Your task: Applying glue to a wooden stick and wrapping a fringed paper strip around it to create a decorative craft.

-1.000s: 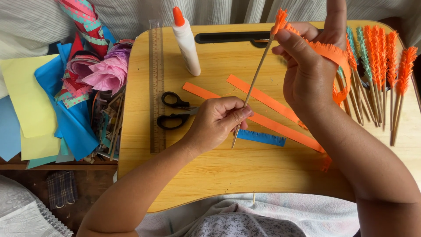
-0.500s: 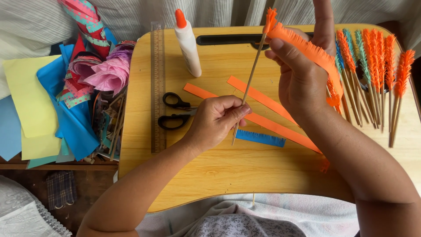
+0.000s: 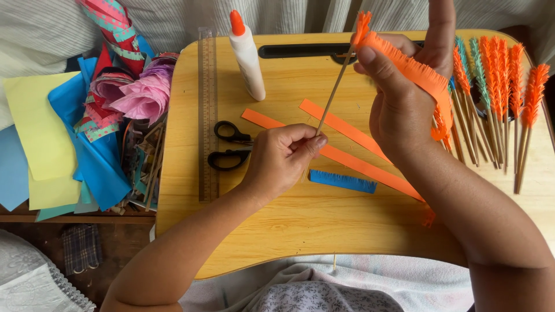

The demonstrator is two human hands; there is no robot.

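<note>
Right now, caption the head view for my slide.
Left hand holds a stick while right hand wraps orange fringe around its top.

Black scissors (image 3: 230,145) lie beside a clear ruler (image 3: 207,115) on the wooden tabletop (image 3: 300,231). A white glue bottle (image 3: 247,55) with an orange cap stands behind them. Coloured paper sheets (image 3: 40,138) are piled at the left.

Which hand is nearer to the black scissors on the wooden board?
Left. The left hand grips the stick just right of the scissors. The right hand is raised farther right, holding the orange fringed strip.
</note>
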